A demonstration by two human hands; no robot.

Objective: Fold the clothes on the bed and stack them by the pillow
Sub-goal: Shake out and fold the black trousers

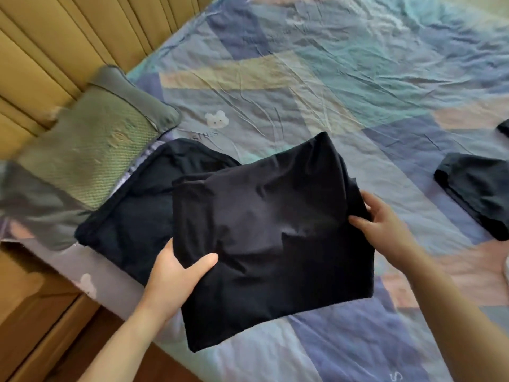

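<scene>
Two bare forearms reach in from the lower edge of the frame, each ending in a grip closed on the same folded black garment (270,230). On the lower left, the left hand (176,274) pinches the garment's near left edge, thumb lying on top of the cloth and fingers hidden beneath. At centre right, the right hand (382,219) clasps the opposite edge, thumb on top and fingers curled around the side. Between the two grips the garment spans the middle of the frame, sagging slightly. Its upper left part overlaps another folded dark garment (132,213) lying on the bed (330,86) just beside the green pillow (91,155) at the left. More dark clothing (479,188) lies well apart at the right edge, on the patterned sheet.
</scene>
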